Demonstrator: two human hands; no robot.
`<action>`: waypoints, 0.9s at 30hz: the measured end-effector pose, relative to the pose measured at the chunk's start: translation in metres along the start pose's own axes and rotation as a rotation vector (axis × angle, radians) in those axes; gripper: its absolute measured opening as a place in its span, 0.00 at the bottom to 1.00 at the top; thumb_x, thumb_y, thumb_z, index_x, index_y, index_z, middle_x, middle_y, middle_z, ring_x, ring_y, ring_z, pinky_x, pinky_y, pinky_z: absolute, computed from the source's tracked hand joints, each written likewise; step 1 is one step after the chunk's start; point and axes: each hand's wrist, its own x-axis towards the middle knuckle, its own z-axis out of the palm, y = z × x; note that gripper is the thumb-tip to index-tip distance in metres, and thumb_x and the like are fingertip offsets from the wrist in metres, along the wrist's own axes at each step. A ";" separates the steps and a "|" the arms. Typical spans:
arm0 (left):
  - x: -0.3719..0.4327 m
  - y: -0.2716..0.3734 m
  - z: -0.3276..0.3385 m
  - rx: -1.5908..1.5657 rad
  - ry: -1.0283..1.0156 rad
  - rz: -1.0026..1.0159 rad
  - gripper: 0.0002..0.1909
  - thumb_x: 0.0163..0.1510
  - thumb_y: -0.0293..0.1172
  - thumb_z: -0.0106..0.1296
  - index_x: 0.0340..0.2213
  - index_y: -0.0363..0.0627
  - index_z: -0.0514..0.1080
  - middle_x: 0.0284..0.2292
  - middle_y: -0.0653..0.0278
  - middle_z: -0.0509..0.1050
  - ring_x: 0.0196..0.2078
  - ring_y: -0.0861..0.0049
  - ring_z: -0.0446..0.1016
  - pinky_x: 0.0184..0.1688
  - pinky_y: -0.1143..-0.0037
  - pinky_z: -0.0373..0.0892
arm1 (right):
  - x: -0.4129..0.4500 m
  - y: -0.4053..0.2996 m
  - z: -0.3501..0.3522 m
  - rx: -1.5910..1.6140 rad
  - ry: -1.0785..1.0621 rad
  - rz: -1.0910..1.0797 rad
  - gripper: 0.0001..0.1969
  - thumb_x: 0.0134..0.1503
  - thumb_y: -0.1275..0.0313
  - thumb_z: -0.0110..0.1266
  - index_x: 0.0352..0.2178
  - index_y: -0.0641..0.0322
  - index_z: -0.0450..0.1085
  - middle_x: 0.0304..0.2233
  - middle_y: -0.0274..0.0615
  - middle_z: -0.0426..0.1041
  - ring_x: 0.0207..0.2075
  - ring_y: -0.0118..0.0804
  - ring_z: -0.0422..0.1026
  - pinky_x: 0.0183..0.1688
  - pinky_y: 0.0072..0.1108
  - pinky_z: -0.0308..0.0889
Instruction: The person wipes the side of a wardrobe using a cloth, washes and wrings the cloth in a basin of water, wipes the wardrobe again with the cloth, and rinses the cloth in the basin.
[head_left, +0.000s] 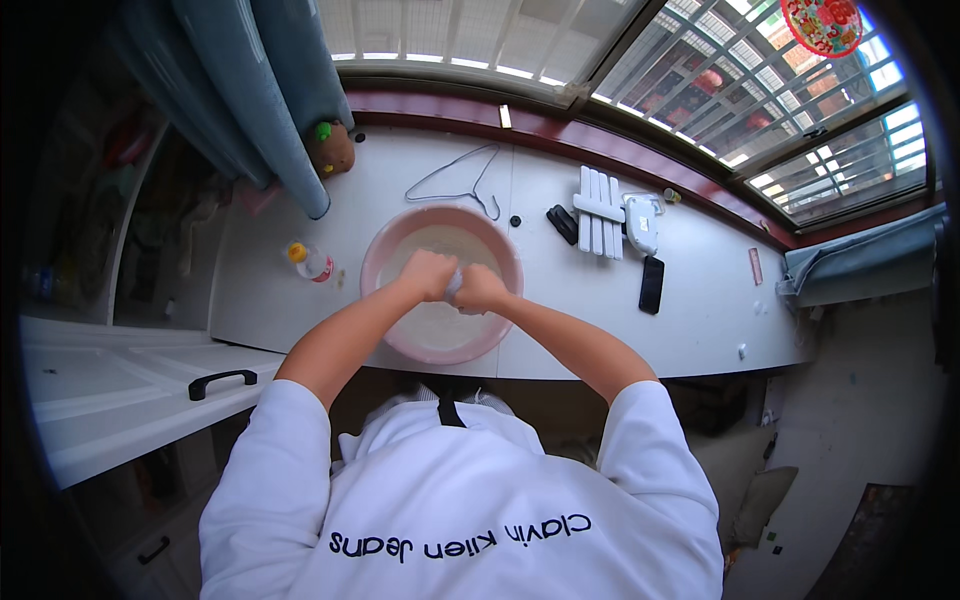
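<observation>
A round pink basin (381, 259) with cloudy water (442, 330) in it stands on the white desktop in front of me. Over the water, my left hand (430, 273) and my right hand (480, 287) are side by side, both closed into fists. Between them a small bit of pale, wet-looking cloth (454, 285) shows, gripped by both hands. My fingers cover most of it, so its shape and kind cannot be told.
On the white desktop (315, 195) lie a wire clothes hanger (450, 166), a plastic bottle with a yellow cap (311, 262), a smartphone (652, 285), a white slatted object (598, 214) and a black case (562, 224). A blue curtain (247, 90) hangs at the left; an open cabinet door (150, 375) juts out below.
</observation>
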 end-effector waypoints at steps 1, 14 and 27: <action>0.001 0.000 -0.001 0.000 -0.003 0.000 0.13 0.34 0.33 0.57 0.26 0.42 0.74 0.27 0.56 0.76 0.31 0.63 0.76 0.33 0.69 0.70 | 0.001 0.002 0.000 0.002 -0.002 0.001 0.14 0.33 0.69 0.59 0.24 0.69 0.72 0.22 0.50 0.74 0.23 0.41 0.75 0.22 0.29 0.70; -0.012 0.005 -0.040 0.028 0.416 0.701 0.16 0.36 0.34 0.54 0.33 0.51 0.68 0.17 0.66 0.68 0.21 0.68 0.71 0.23 0.71 0.64 | -0.055 0.009 0.015 1.364 -0.428 0.088 0.14 0.36 0.73 0.53 0.29 0.60 0.64 0.22 0.37 0.65 0.18 0.29 0.65 0.11 0.15 0.57; -0.008 -0.011 -0.021 -0.020 0.621 0.628 0.15 0.37 0.36 0.54 0.32 0.55 0.72 0.19 0.70 0.70 0.25 0.71 0.72 0.25 0.72 0.65 | -0.039 0.008 0.016 1.520 -0.374 0.020 0.16 0.38 0.70 0.54 0.31 0.64 0.64 0.23 0.38 0.67 0.21 0.28 0.67 0.19 0.19 0.63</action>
